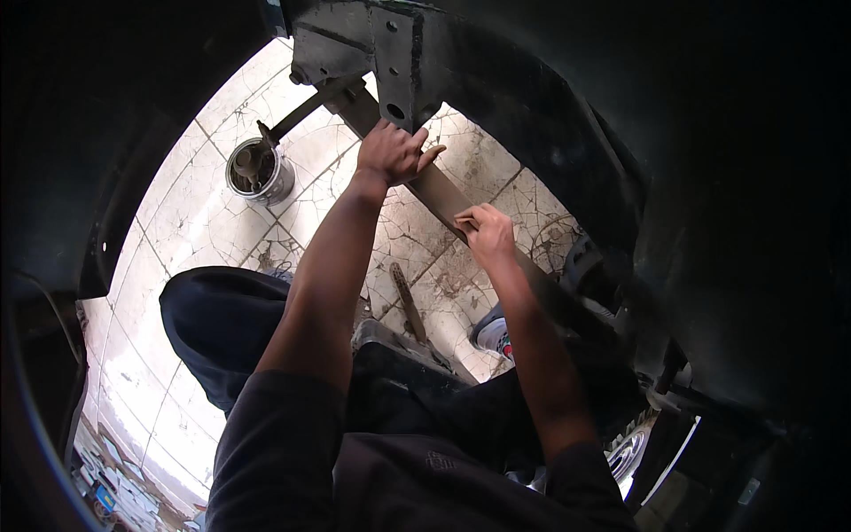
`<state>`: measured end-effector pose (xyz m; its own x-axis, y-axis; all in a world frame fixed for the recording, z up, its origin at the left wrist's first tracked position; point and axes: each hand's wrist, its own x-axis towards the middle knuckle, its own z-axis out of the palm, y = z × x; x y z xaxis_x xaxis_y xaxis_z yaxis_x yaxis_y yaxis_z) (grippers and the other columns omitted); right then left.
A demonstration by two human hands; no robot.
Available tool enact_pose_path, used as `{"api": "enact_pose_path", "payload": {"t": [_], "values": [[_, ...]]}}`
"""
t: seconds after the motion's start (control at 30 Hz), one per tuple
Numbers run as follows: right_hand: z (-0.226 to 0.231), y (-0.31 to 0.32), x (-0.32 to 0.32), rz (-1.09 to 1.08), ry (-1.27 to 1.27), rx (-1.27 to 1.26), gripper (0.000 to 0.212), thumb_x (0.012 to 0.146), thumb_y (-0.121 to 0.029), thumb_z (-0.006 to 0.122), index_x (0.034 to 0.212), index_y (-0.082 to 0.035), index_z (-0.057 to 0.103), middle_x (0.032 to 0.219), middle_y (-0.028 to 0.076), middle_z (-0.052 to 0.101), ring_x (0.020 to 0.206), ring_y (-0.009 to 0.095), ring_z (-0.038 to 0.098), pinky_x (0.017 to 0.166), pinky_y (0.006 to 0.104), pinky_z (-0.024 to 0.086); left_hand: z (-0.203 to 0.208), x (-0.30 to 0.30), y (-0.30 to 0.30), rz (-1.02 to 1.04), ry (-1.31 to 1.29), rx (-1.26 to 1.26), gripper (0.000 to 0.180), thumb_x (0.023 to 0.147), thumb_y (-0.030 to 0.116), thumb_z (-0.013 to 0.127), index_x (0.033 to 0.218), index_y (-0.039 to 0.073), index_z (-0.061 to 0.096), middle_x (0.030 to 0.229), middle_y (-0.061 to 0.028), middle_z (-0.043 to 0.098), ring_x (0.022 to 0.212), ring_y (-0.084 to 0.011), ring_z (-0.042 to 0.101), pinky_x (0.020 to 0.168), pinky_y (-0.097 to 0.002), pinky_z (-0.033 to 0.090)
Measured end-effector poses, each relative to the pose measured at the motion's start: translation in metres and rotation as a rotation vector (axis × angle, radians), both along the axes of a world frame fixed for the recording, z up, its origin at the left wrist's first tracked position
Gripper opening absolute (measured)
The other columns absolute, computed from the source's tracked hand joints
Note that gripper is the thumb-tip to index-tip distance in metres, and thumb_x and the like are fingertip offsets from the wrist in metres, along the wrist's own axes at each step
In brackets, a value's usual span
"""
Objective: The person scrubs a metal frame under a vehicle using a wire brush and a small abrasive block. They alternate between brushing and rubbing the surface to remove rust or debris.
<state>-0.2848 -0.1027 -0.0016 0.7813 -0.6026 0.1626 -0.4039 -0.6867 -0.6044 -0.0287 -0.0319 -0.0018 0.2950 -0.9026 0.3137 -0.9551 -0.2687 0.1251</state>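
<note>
A long flat metal bar [441, 193], which looks like a leaf spring, slants from the upper left down to the right under a dark vehicle body. My left hand [388, 152] is closed over the bar just below a drilled steel bracket [396, 62]. Its thumb points out to the right, and the bar hides some of its fingertips. Farther down the bar, my right hand [489, 235] is pinched at the near edge. Something small and tan shows at its fingertips, too unclear to name.
A metal can [282, 184] with a dark part in it stands on the cracked tile floor [208, 199] at left. A rod [306, 113] runs above it. A narrow brown strip [406, 297] lies between my legs. Dark bodywork [541, 115] curves around my arms.
</note>
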Motion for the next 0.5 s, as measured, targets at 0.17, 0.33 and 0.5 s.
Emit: {"api": "enact_pose_path", "payload": {"t": [0.17,0.33,0.5], "values": [[0.004,0.004,0.01,-0.045,0.037,-0.026,0.014,0.078,-0.005,0.084,0.09,-0.007,0.077,0.086,0.014,0.071,0.081,0.033,0.071,0.071,0.0416,0.056,-0.003,-0.001,-0.004,-0.01,0.01,-0.05,0.05,0.103,0.06,0.049,0.094,0.014,0.064,0.101,-0.0063,0.076,0.068,-0.0325,0.072,0.073,-0.0439,0.053],[0.005,0.01,-0.007,-0.072,0.142,-0.031,0.013,0.082,-0.016,0.083,0.094,-0.013,0.079,0.091,0.01,0.071,0.085,0.033,0.07,0.076,0.0431,0.056,-0.004,0.0,0.004,-0.033,0.01,-0.07,0.049,0.103,0.057,0.052,0.087,0.013,0.068,0.086,-0.0086,0.075,0.073,-0.0299,0.071,0.079,-0.0412,0.05],[-0.001,0.004,-0.011,0.0,0.04,0.02,0.014,0.08,-0.009,0.084,0.093,-0.01,0.079,0.089,0.011,0.072,0.082,0.034,0.071,0.072,0.0424,0.056,0.008,-0.008,0.007,-0.067,0.059,-0.067,0.052,0.102,0.054,0.055,0.08,0.012,0.074,0.076,-0.0083,0.073,0.088,-0.0248,0.07,0.09,-0.0372,0.048]]}}
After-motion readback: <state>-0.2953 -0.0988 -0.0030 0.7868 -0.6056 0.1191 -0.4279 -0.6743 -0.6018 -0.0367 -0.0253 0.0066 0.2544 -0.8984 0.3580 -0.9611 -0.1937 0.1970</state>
